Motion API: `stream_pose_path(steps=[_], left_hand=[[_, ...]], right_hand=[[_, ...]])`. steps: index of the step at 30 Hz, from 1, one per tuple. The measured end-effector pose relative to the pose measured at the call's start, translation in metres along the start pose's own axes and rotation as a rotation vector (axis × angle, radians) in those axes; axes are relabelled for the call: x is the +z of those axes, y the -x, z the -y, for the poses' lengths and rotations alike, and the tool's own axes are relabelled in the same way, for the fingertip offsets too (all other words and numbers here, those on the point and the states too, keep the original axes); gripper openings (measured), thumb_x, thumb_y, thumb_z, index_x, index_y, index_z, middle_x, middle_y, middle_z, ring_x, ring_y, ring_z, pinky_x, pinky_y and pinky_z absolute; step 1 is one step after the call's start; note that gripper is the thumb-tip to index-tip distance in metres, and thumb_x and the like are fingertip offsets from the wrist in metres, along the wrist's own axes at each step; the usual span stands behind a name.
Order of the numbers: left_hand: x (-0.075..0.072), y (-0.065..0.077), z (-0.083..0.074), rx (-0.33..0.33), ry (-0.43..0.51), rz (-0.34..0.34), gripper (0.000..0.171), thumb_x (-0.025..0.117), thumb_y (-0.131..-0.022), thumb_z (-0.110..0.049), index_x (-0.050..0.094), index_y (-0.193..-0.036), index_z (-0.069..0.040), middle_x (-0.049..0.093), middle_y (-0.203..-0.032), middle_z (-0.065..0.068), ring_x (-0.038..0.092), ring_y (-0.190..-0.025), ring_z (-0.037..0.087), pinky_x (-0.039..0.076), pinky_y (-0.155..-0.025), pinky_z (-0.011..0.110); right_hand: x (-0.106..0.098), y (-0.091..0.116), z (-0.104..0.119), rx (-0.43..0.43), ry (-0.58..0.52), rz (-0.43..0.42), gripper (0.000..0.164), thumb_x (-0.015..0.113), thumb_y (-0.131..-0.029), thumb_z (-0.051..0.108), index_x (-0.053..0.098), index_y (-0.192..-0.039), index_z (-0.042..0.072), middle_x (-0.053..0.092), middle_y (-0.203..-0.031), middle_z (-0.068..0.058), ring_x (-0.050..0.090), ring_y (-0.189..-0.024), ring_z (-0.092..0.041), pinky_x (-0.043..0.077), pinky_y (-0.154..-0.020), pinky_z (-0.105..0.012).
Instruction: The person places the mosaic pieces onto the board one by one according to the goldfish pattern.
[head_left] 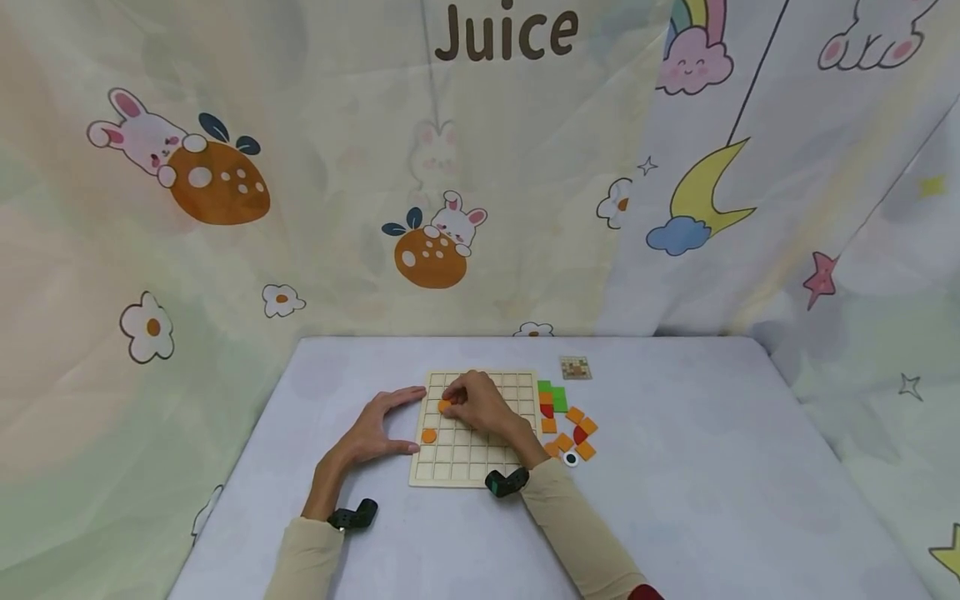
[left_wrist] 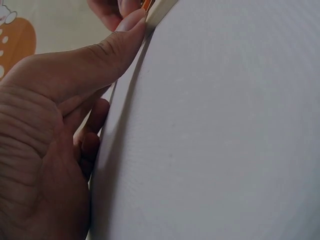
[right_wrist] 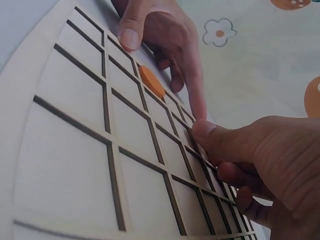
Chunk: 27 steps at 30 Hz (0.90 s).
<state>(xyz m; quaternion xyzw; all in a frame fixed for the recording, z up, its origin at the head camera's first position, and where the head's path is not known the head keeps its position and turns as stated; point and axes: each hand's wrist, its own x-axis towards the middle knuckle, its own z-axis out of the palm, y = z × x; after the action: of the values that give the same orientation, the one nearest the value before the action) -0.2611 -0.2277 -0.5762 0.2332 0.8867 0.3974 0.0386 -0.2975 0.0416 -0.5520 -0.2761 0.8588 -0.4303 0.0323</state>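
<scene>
A wooden grid board (head_left: 465,454) lies on the table. My left hand (head_left: 371,429) has thumb and fingers spread along the board's left edge; in the left wrist view the thumb (left_wrist: 95,60) reaches that edge. Over the upper left squares, my right hand (head_left: 482,406) pinches a small orange piece (head_left: 445,406), partly covered by the fingers. In the right wrist view that piece is hidden behind the right hand (right_wrist: 280,165). A round orange piece (head_left: 428,436) sits in a square near the left edge, close to the left thumb.
Beside the board's right edge lie several loose pieces: green squares (head_left: 559,399), orange ones (head_left: 586,451), red ones (head_left: 580,435) and a white disc with a black centre (head_left: 571,459). A small patterned card (head_left: 575,367) lies farther back. A printed curtain (head_left: 337,250) hangs behind the table.
</scene>
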Motion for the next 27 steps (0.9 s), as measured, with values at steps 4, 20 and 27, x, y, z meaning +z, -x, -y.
stream_pose_path(steps=[4, 20, 27], left_hand=[[0.0, 0.0, -0.001, 0.012, -0.001, -0.005, 0.095, 0.1, -0.076, -0.038, 0.059, -0.159, -0.016, 0.053, -0.169, 0.005, 0.05, -0.149, 0.038, 0.038, -0.122, 0.071], [-0.001, 0.0, -0.003, 0.0, 0.001, -0.004, 0.095, 0.101, -0.075, -0.036, 0.059, -0.158, -0.015, 0.053, -0.169, 0.007, 0.05, -0.149, 0.039, 0.036, -0.123, 0.072], [0.0, 0.001, -0.003, 0.001, 0.003, -0.006, 0.096, 0.102, -0.074, -0.035, 0.059, -0.158, -0.015, 0.054, -0.169, 0.007, 0.05, -0.148, 0.039, 0.038, -0.122, 0.071]], right_hand=[[0.003, -0.003, 0.001, 0.004, -0.006, 0.002, 0.018, 0.088, -0.092, 0.011, 0.084, -0.108, 0.004, 0.079, -0.091, -0.003, 0.063, -0.076, -0.005, 0.054, -0.072, -0.02], [0.011, -0.01, 0.003, 0.027, 0.044, -0.032, 0.022, 0.09, -0.092, 0.016, 0.086, -0.111, 0.007, 0.078, -0.089, 0.0, 0.061, -0.072, -0.004, 0.049, -0.067, -0.02], [0.012, -0.01, 0.004, 0.024, 0.053, -0.029, 0.018, 0.087, -0.094, 0.015, 0.085, -0.111, 0.008, 0.079, -0.091, 0.001, 0.061, -0.075, -0.004, 0.05, -0.07, -0.021]])
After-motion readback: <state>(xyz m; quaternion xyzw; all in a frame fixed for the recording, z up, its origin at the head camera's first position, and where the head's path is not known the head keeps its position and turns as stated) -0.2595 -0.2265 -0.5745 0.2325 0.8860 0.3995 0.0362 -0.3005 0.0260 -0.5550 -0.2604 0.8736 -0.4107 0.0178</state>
